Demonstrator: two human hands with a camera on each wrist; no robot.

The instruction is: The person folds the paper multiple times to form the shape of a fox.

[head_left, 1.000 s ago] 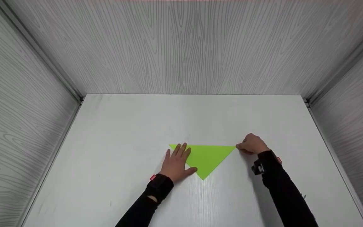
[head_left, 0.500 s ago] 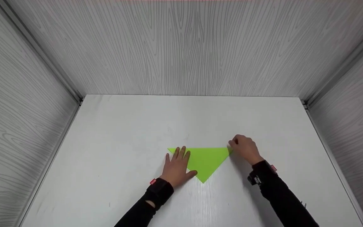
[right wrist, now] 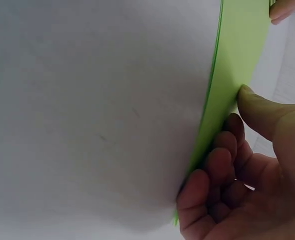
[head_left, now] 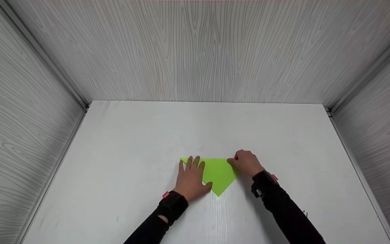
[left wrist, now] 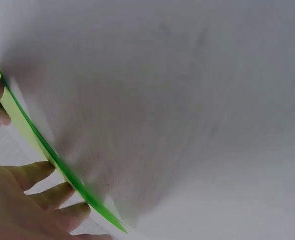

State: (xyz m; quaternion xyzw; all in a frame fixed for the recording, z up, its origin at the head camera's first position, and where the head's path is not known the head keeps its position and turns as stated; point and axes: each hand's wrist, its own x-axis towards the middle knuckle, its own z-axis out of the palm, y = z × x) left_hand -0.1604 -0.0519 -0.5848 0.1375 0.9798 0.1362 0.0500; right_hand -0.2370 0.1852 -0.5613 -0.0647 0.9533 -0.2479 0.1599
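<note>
A green paper folded into a triangle point(head_left: 219, 174) lies on the white table, its long edge away from me and a point toward me. My left hand point(head_left: 190, 183) rests on its left part with fingers spread, hiding some of it. My right hand point(head_left: 248, 163) is at the right part of the long edge and covers the right corner. In the right wrist view, the thumb point(right wrist: 260, 111) touches the green paper point(right wrist: 241, 42), while the other fingers are curled in beside it. The left wrist view shows fingertips point(left wrist: 67, 192) along the edge of the paper point(left wrist: 18, 119).
The white tabletop point(head_left: 130, 135) extends around the paper. Grey wood-grain panels rise at the back point(head_left: 195, 51), left point(head_left: 25, 128) and right point(head_left: 377, 135). A black band is strapped on the left wrist point(head_left: 173, 205) and another on the right wrist point(head_left: 264, 180).
My right hand has slid left along the paper's long edge, from the right corner toward the middle. The left hand has stayed on the left part of the paper.
</note>
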